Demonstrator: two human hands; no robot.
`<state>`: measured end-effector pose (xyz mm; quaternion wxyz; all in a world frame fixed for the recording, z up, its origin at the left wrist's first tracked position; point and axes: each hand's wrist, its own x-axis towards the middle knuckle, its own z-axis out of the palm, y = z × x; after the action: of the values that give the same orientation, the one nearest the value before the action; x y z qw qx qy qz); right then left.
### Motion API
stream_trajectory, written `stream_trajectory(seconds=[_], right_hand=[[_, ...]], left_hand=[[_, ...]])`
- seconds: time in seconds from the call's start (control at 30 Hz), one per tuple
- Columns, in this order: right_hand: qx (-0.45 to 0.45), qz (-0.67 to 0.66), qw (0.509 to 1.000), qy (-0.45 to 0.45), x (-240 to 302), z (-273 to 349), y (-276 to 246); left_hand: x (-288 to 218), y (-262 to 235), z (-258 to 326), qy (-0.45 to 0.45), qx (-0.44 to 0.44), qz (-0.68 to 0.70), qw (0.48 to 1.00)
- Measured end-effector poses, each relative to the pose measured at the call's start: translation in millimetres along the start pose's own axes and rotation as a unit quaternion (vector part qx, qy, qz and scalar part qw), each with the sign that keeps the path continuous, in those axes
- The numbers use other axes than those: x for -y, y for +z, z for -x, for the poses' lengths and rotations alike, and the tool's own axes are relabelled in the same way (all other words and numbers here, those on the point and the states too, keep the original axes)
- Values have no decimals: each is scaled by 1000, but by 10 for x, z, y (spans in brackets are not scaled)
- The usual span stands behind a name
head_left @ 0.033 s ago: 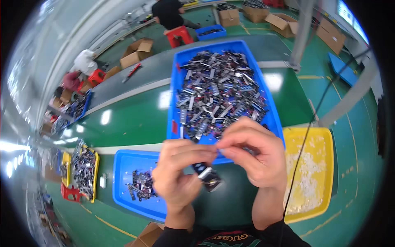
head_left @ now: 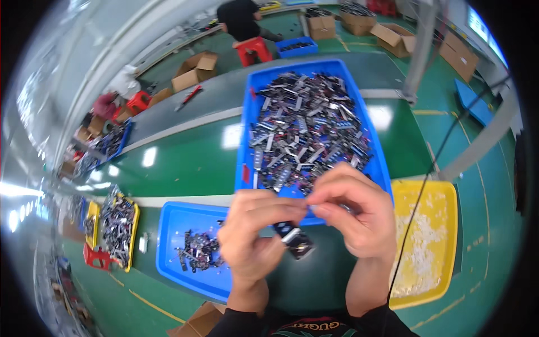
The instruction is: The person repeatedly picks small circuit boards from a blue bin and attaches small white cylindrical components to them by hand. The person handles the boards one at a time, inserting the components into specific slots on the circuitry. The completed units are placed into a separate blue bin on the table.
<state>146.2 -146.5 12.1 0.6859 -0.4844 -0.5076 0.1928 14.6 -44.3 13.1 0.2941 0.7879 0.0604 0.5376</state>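
1. Hands first: your left hand [head_left: 247, 230] is curled around a dark, glossy part [head_left: 296, 242], its fingers narrowed over the upper end; the rest juts out past the thumb, above the dark green surface [head_left: 309, 281].

2. Long axis: the dark, glossy part slants from upper left, at your left fingers, to lower right, toward your body; its free end points away from where your two hands meet; your left hand is plainly the nearer one.

3. Opposite side: your right hand [head_left: 356, 216] has thumb and forefinger drawn close together, the tips right beside the left fingertips; whether they pinch anything small (the tips blur together there) I cannot tell; the part lies just below those tips and slightly to their left.

4. Beyond both hands: a large blue tray [head_left: 289, 192] carries a broad heap of dark and silvery pieces [head_left: 309, 123]; its near edge passes behind your fingers.

5. Either side: a smaller blue tray [head_left: 174, 224] with a low pile of dark pieces [head_left: 199, 250] sits beside your left hand; a yellow tray [head_left: 448, 241] of white scraps [head_left: 418, 264] lies to your right.
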Motion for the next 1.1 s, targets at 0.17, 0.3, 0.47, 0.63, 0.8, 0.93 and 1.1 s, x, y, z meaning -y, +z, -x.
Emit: stream_trajectory(seconds=[0.17, 0.3, 0.47, 0.63, 0.8, 0.93, 1.1], right_hand=[[0, 7, 1000, -2, -14, 37, 39], [-6, 57, 998, -21, 58, 55, 166], [-24, 38, 998, -52, 3, 163, 507], [-41, -51, 997, 31, -195, 458, 858], [-16, -30, 997, 66, -427, 878, 1034], [29, 155, 986, 55, -401, 1072, 822], [99, 341, 931, 80, 60, 1493, 240]], left_hand=[[1, -52, -31, 48, 26, -14, 998], [-20, -146, -3, 55, 27, -20, 998], [-83, -395, 306, -48, 12, -14, 999], [-149, -669, 684, -138, 29, -9, 990], [-127, -872, 1159, -279, 71, 12, 958], [-93, -1074, 1269, -339, 101, -85, 931], [262, -1716, 1396, -439, 41, -323, 837]])
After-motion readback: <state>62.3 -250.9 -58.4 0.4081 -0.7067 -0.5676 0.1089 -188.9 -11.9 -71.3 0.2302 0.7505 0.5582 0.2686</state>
